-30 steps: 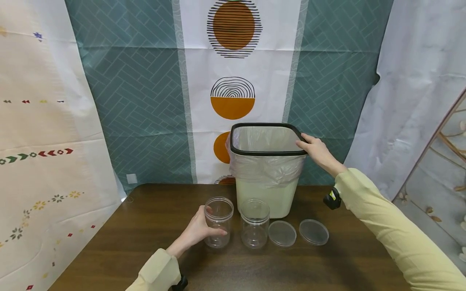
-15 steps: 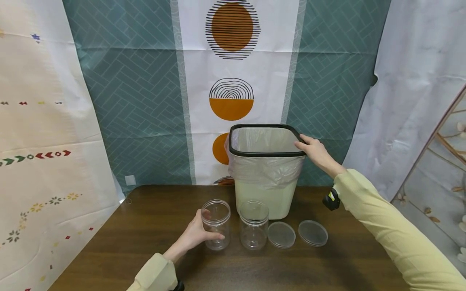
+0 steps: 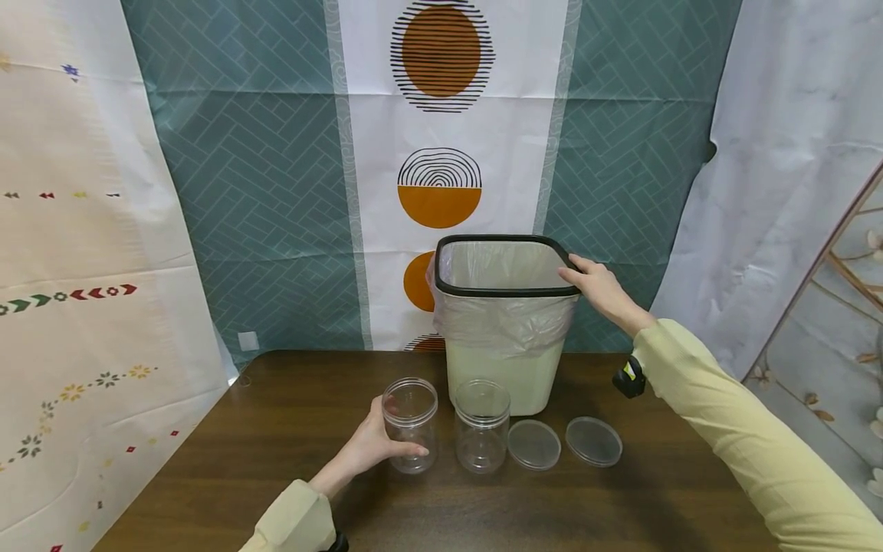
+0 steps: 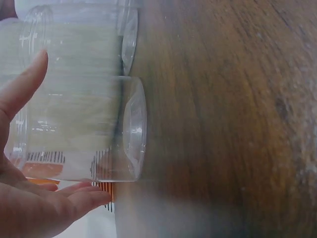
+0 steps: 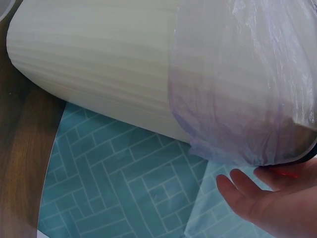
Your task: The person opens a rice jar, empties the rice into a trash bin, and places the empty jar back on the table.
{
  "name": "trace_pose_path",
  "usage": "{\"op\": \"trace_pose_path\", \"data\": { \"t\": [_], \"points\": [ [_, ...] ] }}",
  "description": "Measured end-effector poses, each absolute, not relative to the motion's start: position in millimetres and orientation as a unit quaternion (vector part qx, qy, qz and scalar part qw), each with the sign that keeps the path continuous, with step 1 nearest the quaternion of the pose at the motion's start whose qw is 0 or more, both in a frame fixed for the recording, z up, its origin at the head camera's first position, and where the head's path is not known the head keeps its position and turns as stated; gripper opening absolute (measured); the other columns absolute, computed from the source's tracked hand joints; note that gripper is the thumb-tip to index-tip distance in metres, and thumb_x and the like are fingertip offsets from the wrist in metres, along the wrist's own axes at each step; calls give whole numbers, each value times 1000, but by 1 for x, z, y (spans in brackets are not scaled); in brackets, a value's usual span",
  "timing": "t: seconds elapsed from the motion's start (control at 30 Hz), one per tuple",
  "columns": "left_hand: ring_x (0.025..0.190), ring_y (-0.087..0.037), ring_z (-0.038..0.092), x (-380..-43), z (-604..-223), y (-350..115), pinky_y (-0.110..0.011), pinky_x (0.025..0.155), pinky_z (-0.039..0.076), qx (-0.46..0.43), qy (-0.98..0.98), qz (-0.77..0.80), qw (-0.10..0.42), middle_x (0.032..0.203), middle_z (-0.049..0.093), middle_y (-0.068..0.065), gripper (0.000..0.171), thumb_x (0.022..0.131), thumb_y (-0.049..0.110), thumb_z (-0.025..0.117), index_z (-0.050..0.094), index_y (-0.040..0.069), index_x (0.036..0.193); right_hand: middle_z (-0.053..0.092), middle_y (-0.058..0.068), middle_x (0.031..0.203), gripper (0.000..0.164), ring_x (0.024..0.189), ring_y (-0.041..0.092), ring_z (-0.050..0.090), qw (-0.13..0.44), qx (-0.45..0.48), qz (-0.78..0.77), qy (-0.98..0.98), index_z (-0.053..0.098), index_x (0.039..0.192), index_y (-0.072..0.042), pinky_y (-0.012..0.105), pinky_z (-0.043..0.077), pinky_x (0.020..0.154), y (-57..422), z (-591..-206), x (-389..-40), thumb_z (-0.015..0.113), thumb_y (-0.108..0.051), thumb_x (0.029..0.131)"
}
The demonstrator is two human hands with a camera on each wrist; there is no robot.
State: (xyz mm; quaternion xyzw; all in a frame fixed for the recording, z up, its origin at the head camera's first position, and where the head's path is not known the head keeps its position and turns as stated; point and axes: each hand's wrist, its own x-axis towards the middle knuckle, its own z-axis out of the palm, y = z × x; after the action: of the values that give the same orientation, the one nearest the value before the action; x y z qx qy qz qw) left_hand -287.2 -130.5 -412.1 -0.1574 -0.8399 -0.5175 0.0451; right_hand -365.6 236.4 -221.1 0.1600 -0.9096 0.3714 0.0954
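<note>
My left hand [image 3: 369,443] holds a clear plastic jar [image 3: 422,433] by its side, thumb across the front and fingers round the far left; the jar stands upright and lidless on the table. In the left wrist view the jar [image 4: 74,119] lies between thumb and fingers. Close to its right is a second open jar [image 3: 482,445]. My right hand [image 3: 602,290] grips the right corner of the black rim of a pale green trash can [image 3: 500,379], thumb over the rim. A thin translucent bag [image 3: 517,322] lines the can and folds over its outside.
Two flat round clear lids, a left one [image 3: 534,445] and a right one [image 3: 594,441], lie in front of the can. Everything stands on a dark wooden table [image 3: 297,414]. Patterned cloth [image 3: 255,192] hangs behind the table's back edge.
My left hand and its jar have shifted slightly left, widening the gap to the second jar. The right hand stays on the can's rim.
</note>
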Motion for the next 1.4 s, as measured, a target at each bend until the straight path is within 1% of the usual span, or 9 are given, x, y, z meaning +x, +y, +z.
{"op": "trace_pose_path", "data": {
  "t": [0.1, 0.17, 0.27, 0.37, 0.63, 0.83, 1.0, 1.13, 1.4],
  "points": [
    [114, -37, 36, -286, -412, -131, -52, 91, 27, -160, -830, -533, 37, 123, 36, -24, 101, 57, 23, 87, 22, -5, 128, 14, 27, 142, 61, 129, 40, 10, 96, 159, 370, -910, 15, 140, 7, 52, 14, 99, 236, -220, -366, 39, -30, 97],
    [115, -36, 35, -286, -411, -132, -51, 92, 27, -154, -832, -531, 41, 124, 33, -23, 102, 57, 25, 87, 21, -6, 129, 14, 27, 142, 61, 129, 40, 10, 96, 159, 369, -911, 15, 140, 7, 52, 14, 99, 236, -220, -366, 39, -30, 97],
    [114, -35, 36, -286, -405, -134, -49, 91, 29, -142, -839, -522, 54, 124, 32, -20, 104, 57, 31, 86, 20, -4, 131, 14, 27, 142, 61, 129, 40, 10, 97, 159, 366, -912, 16, 140, 7, 52, 14, 99, 235, -219, -365, 39, -30, 97],
    [114, -35, 36, -287, -396, -136, -49, 90, 31, -134, -849, -507, 64, 126, 32, -20, 106, 59, 36, 84, 18, -2, 134, 15, 27, 142, 61, 129, 40, 11, 98, 160, 362, -913, 16, 140, 7, 53, 14, 98, 234, -219, -364, 38, -30, 97],
    [123, -35, 26, -293, -367, -141, -52, 93, 26, -134, -859, -490, 65, 136, 24, -19, 97, 69, 44, 74, 17, 6, 138, 18, 28, 141, 61, 128, 41, 14, 100, 158, 365, -912, 16, 140, 6, 53, 16, 98, 233, -218, -362, 39, -30, 97],
    [126, -33, 21, -298, -340, -143, -50, 97, 22, -144, -855, -493, 68, 138, 20, -17, 92, 75, 47, 68, 15, 6, 139, 18, 27, 141, 63, 128, 41, 15, 103, 153, 362, -914, 17, 140, 5, 54, 18, 97, 236, -219, -362, 38, -34, 96],
    [126, -32, 22, -306, -315, -144, -48, 97, 22, -142, -860, -482, 86, 138, 21, -17, 90, 78, 53, 61, 16, 5, 140, 18, 27, 141, 66, 127, 42, 14, 103, 153, 354, -917, 18, 141, 3, 55, 18, 96, 238, -219, -363, 35, -41, 96],
    [127, -32, 21, -311, -297, -145, -48, 98, 21, -153, -858, -481, 96, 139, 20, -18, 88, 81, 53, 58, 15, 5, 140, 19, 27, 141, 68, 127, 42, 15, 102, 150, 346, -920, 18, 141, 3, 55, 17, 96, 238, -217, -364, 34, -45, 95],
    [127, -32, 21, -318, -278, -147, -48, 98, 21, -160, -860, -472, 109, 139, 19, -18, 86, 83, 53, 55, 14, 3, 140, 24, 28, 139, 73, 125, 43, 22, 122, 159, 341, -919, 21, 140, 5, 55, 21, 94, 243, -220, -364, 30, -51, 94]
  ]
}}
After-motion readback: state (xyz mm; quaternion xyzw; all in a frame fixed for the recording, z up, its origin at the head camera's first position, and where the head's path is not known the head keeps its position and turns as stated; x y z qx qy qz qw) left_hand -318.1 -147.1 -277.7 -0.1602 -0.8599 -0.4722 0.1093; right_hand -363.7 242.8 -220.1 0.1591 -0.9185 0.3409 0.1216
